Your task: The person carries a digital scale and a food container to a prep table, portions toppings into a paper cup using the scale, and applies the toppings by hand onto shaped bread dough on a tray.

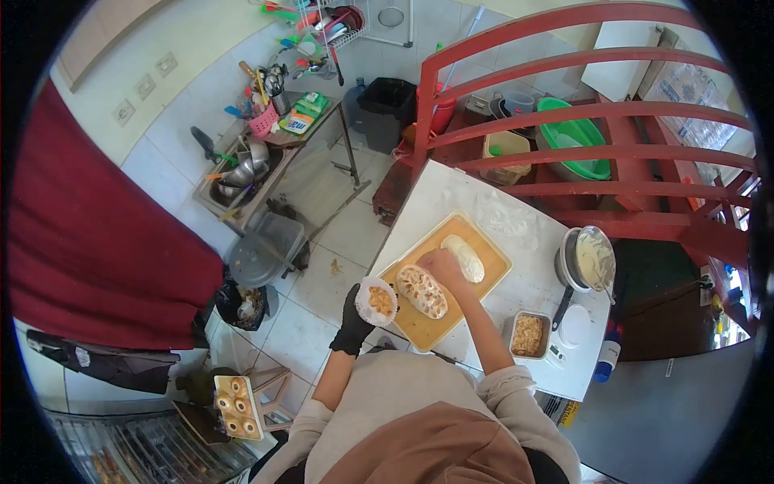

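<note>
the flake-topped oval piece [422, 292] lies on the tan tray [411, 327], its far end right by the bare right hand [438, 263]. the pale, smooth oval piece [463, 259] lies on the other side of that hand, so the hand sits between the two, near the tray's middle. the left hand [352, 325], in a black glove, is closed around the side of a small white dish [376, 284] with tan bits in it, held up just beside the tray's near left edge. whether the right hand is spread, pressed together or pinching something cannot be told.

its fingertips are hard to make out against the two pieces, and whether it touches either one is unclear. the right forearm covers part of the tray's near right side. the gloved fingers beneath the dish are hidden.

there are two oval pieces on one tray, one dish in the left hand, and one square metal pan [508, 332] of brown crumbly stuff on the white table [439, 185], right of the tray. beyond it, near the table's right edge, stand nested bowls [564, 266] with cream-coloured stuff. down to the left, a smaller tray [260, 407] holds about six ring-marked pastries, too small to count surely.
</note>
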The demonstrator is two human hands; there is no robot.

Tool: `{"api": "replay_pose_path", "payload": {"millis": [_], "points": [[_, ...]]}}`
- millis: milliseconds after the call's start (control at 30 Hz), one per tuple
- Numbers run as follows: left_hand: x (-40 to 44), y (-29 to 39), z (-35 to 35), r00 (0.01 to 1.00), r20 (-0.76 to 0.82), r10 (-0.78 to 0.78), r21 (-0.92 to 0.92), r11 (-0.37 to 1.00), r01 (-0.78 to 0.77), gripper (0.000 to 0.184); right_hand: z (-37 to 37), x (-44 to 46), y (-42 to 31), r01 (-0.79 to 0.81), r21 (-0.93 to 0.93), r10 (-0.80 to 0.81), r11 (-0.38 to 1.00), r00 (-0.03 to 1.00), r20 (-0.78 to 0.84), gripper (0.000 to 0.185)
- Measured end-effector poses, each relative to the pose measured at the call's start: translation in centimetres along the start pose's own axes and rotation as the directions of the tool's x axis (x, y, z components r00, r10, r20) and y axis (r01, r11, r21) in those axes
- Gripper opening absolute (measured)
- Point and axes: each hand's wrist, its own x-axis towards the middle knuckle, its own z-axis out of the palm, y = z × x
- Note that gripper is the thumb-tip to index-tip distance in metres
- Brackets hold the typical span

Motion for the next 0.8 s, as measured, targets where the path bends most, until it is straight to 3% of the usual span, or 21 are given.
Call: {"api": "replay_pose_path", "payload": {"millis": [67,100,167,200,267,300,367,400,433,467,500,567,600,667,700,767,800], "points": [[0.3,-0.6,-0.5,0.998,-0.027,-0.063,-0.177,0.983,0.057,0.04,-0.1,-0.4,-0.6,0.053,-0.139,-0.091,0.989,0.956,-0.28,0.014],[0.4,-0.8,-0.8,0.998,-0.03,-0.062,-0.179,0.982,0.056,0.04,-0.6,-0.6,-1.4,0.054,-0.139,-0.092,0.989,0.956,-0.277,0.014],[0.7,-1.1,-1.1,0.999,-0.041,-0.031,0.046,0.998,0.033,0.042,-2.0,-1.3,-3.4,0.112,0.119,-0.086,0.987,0.974,-0.207,0.016],[0.7,-0.7,-0.5,0.999,-0.041,-0.034,0.046,0.998,0.036,0.042,-2.9,-1.9,-5.0,0.109,0.12,-0.083,0.987,0.975,-0.208,0.016],[0.3,1.2,2.5,0.998,-0.047,0.049,0.423,0.906,-0.024,0.044,-4.0,-2.8,-7.7,0.138,0.349,-0.159,0.927,0.987,0.032,0.018],[0.1,2.3,4.2,0.998,-0.045,0.046,0.423,0.906,-0.023,0.044,-2.7,-3.0,-7.5,0.136,0.349,-0.156,0.927,0.987,0.03,0.018],[-0.1,3.8,6.8,0.976,0.139,0.169,0.809,0.548,-0.21,0.045,1.0,-4.2,-6.7,0.333,0.339,-0.358,0.88,0.934,0.01,0.018],[0.5,2.4,5.4,0.976,0.142,0.166,0.81,0.548,-0.211,0.045,1.7,-4.8,-7.4,0.332,0.339,-0.355,0.88,0.935,0.006,0.018],[1.5,-0.2,2.6,0.996,0.017,0.087,0.593,0.801,-0.08,0.035,2.2,-5.6,-8.4,0.417,0.174,-0.407,0.892,0.909,-0.09,0.015],[1.9,-1.6,1.1,0.996,-0.078,-0.03,0.296,0.954,0.052,0.031,2.8,-6.2,-9.1,0.475,-0.003,-0.468,0.88,0.867,-0.172,0.013],[1.7,-1.6,0.9,0.997,-0.077,-0.031,0.297,0.953,0.053,0.031,3.4,-6.7,-9.3,0.474,-0.003,-0.468,0.88,0.867,-0.174,0.013],[1.5,-1.2,1.1,0.951,-0.114,-0.286,-0.231,0.939,0.254,0.035,4.3,-7.7,-9.4,0.264,-0.11,-0.268,0.958,0.963,-0.023,0.011],[1.4,-1.1,1.6,0.95,-0.111,-0.292,-0.229,0.938,0.261,0.035,4.6,-8.0,-9.3,0.258,-0.11,-0.262,0.96,0.965,-0.027,0.011],[1.0,-1.0,2.5,0.982,-0.185,-0.047,0.15,0.986,0.075,0.036,4.7,-8.2,-9.7,0.26,-0.122,-0.249,0.958,0.964,0.094,0.012],[1.0,-1.0,2.1,0.982,-0.185,-0.048,0.152,0.985,0.076,0.036,4.6,-8.1,-10.1,0.259,-0.121,-0.249,0.958,0.964,0.092,0.012],[1.1,-0.9,1.4,0.995,-0.05,0.091,0.443,0.895,-0.059,0.038,4.2,-7.9,-10.7,0.255,-0.191,-0.225,0.948,0.96,0.164,0.014],[1.1,-0.9,1.3,0.995,-0.049,0.088,0.443,0.895,-0.057,0.038,4.3,-7.7,-10.6,0.252,-0.191,-0.223,0.949,0.961,0.163,0.014]]}}
